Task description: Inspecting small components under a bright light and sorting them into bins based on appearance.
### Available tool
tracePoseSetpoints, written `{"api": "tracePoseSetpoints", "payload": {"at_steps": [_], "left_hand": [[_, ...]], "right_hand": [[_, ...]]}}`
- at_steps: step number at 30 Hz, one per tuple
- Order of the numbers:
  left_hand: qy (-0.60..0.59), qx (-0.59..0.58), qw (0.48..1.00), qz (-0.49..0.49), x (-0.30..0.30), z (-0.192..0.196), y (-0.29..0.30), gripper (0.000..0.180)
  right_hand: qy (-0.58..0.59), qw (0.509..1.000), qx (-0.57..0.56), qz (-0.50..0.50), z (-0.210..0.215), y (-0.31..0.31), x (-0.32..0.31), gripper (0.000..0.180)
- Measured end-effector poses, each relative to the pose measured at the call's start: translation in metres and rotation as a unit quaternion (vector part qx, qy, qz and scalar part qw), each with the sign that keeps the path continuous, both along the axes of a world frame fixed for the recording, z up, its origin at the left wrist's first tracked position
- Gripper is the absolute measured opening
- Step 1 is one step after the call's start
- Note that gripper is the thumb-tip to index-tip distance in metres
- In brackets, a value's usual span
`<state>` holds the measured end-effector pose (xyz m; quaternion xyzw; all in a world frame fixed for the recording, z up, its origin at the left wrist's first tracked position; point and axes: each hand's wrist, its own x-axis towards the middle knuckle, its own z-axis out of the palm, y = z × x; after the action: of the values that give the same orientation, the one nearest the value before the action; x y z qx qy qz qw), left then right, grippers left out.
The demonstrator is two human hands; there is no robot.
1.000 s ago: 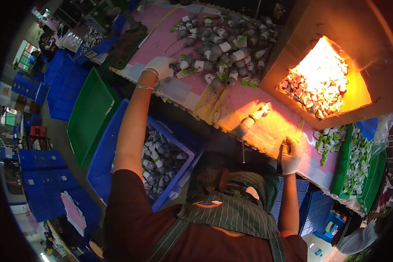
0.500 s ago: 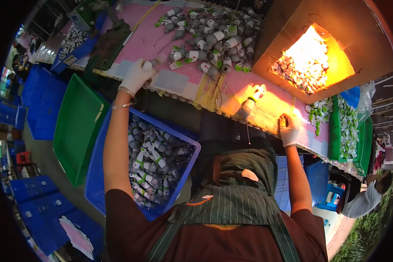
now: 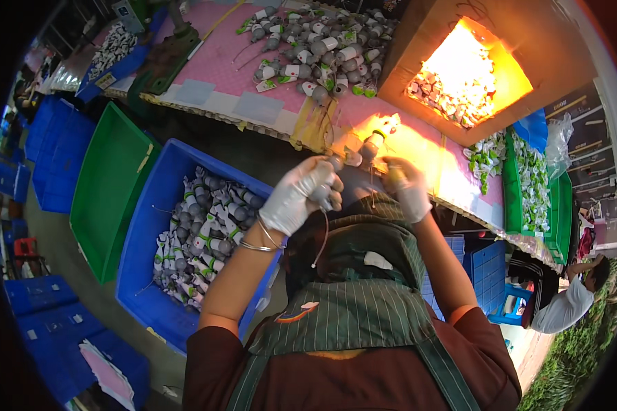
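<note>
My left hand, in a pale glove, is closed around a grey rounded piece with a thin cord hanging from it. Another small piece with a white end sticks out by its fingertips. My right hand, also gloved, is slightly blurred, its fingers drawn together; whatever is in them cannot be made out. Between the hands and the cardboard box, a grey-and-white corded piece lies at the bench edge in bright light, its cord hanging over. Farther back is a pile of similar pieces with green parts.
A cardboard box, brightly lit inside, holds many small pieces. Green crates with green-and-white parts stand at right. Below left, a blue bin contains many finished-looking pieces beside a tilted green crate. A green metal tool stands on the bench.
My left hand has come from the bench's left side to in front of me, now holding a grey corded piece. My right hand has moved left and toward me, off the bench edge.
</note>
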<state>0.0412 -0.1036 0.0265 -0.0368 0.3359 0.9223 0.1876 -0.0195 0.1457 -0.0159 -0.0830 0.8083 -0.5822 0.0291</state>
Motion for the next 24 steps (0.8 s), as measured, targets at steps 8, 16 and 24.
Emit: {"api": "tracePoseSetpoints", "payload": {"at_steps": [8, 16, 24], "left_hand": [[0.017, -0.096, 0.995, -0.020, 0.034, 0.004, 0.041, 0.041], [0.087, -0.242, 0.965, 0.056, 0.035, -0.018, 0.049, 0.044], [0.098, -0.379, 0.920, 0.017, 0.011, -0.014, 0.071, 0.060]], "right_hand": [[-0.166, 0.971, -0.091, 0.145, 0.029, -0.039, 0.018, 0.050], [-0.196, 0.974, -0.052, 0.102, 0.037, -0.023, 0.025, 0.023], [-0.180, 0.973, -0.040, 0.138, 0.047, 0.003, 0.008, 0.018]]}}
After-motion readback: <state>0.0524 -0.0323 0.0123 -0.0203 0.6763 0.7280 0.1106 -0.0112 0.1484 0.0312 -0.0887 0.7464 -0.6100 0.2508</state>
